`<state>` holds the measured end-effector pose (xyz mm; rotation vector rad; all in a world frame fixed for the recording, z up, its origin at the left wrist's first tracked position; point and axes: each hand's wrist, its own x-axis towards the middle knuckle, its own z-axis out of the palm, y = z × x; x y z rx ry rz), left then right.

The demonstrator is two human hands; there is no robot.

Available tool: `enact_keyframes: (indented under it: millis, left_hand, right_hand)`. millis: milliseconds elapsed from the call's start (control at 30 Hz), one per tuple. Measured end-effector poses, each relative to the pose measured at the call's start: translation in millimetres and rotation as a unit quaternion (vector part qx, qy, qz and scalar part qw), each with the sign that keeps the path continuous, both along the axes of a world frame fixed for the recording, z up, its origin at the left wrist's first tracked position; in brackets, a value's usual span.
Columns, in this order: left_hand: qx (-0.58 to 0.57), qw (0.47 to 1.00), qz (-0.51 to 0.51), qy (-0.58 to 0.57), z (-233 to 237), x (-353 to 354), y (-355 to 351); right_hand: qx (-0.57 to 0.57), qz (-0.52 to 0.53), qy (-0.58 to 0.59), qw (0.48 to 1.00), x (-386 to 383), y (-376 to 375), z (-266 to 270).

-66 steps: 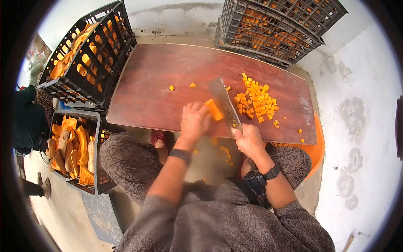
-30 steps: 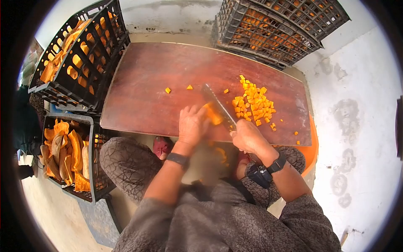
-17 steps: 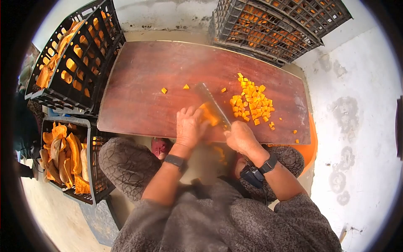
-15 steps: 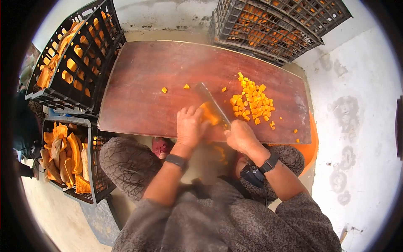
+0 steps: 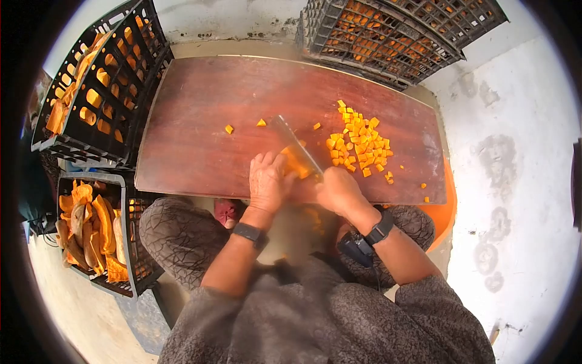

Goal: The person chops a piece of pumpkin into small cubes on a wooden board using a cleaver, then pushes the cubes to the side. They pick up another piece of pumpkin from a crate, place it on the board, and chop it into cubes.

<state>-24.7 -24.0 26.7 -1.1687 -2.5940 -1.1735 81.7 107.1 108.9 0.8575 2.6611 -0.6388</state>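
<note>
My right hand (image 5: 341, 193) is closed around the handle of a knife (image 5: 298, 145), whose wide blade slants up and to the left. Under the blade lies an orange piece of pumpkin (image 5: 296, 161), partly blurred. My left hand (image 5: 268, 182) holds this piece from its left side, fingers bent and close to the blade. Both hands are over the near edge of a reddish-brown board (image 5: 200, 121). A heap of diced pumpkin (image 5: 364, 142) lies to the right of the knife, and a few loose cubes are scattered beyond the blade.
At the left stand a black crate (image 5: 100, 103) and a lower crate (image 5: 130, 242), both with long pumpkin pieces. Stacked black crates (image 5: 388, 42) with orange contents rise behind the board. An orange tub (image 5: 447, 212) shows beneath its right end, beside a white wall (image 5: 515, 151).
The whole view has shifted slightly. My right hand and the knife have moved a little left, closer to my left hand, which stays on the pumpkin piece. The diced heap looks unchanged.
</note>
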Motion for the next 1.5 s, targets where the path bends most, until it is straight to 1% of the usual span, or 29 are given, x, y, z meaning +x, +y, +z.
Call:
enact_keyframes:
  millis: [167,233,367,433,567,633,667,767,867,967,1033,1067,1133,1233,1333,1467,1500]
  left_hand:
    - [-0.031,0.999,0.007,-0.033,2.2,-0.7,-0.3]
    - [-0.040,0.997,0.048,-0.039,-1.9,-2.8,2.6]
    - [-0.050,0.997,0.044,-0.028,-4.7,-7.1,1.3]
    - [-0.063,0.996,0.047,-0.040,-1.1,-6.2,1.1]
    - [-0.068,0.996,0.041,-0.047,3.7,-5.0,1.9]
    - [-0.063,0.996,0.046,-0.035,3.9,-8.2,4.7]
    - [-0.062,0.996,0.048,-0.035,4.0,-10.4,6.0]
    - [-0.087,0.994,0.028,-0.063,2.4,-13.8,4.6]
    - [-0.077,0.995,0.027,-0.058,1.6,-14.3,8.1]
    - [-0.066,0.997,0.029,-0.040,-1.5,-12.8,9.1]
    - [-0.046,0.998,0.029,-0.029,-3.6,-12.8,8.1]
    - [-0.044,0.998,0.028,-0.027,-4.7,-12.9,7.4]
    - [-0.048,0.998,0.025,-0.031,0.7,-9.9,6.8]
    - [-0.063,0.997,0.026,-0.028,0.4,-6.8,4.1]
    - [-0.053,0.998,0.032,-0.026,-2.9,-4.9,3.4]
    - [-0.046,0.997,0.056,-0.029,-7.4,-6.1,4.0]
    - [-0.047,0.997,0.055,-0.028,-7.5,-5.9,2.7]
  right_hand:
    - [0.003,-0.004,0.007,1.000,-1.4,-2.3,3.9]
    - [0.007,0.023,0.003,1.000,-2.3,-3.9,7.4]
    - [-0.001,0.024,-0.019,1.000,-7.8,-6.1,15.9]
    - [-0.005,0.003,-0.026,1.000,-7.5,-8.8,18.5]
    - [0.011,0.025,-0.030,0.999,3.4,-5.4,26.2]
    - [-0.051,-0.025,-0.098,0.994,1.1,-2.6,37.1]
    - [-0.050,-0.024,-0.098,0.994,0.2,-2.5,38.4]
    - [-0.043,-0.006,-0.101,0.994,-1.0,-4.6,36.5]
    - [-0.059,-0.014,-0.096,0.994,-5.4,1.7,30.2]
    - [-0.062,-0.002,-0.057,0.996,-14.1,0.7,20.1]
    - [-0.069,-0.034,-0.075,0.994,-18.5,-1.9,19.2]
    - [-0.067,-0.035,-0.072,0.994,-17.2,-2.2,14.8]
    - [-0.027,-0.043,-0.087,0.995,-13.6,-2.6,9.3]
    - [-0.017,-0.036,-0.081,0.996,-10.8,-8.5,11.2]
    - [-0.046,-0.066,-0.100,0.992,-16.0,-1.3,12.0]
    - [-0.036,-0.044,-0.069,0.996,-12.1,-5.5,13.8]
    - [-0.057,-0.060,-0.077,0.994,-11.6,-5.4,15.4]
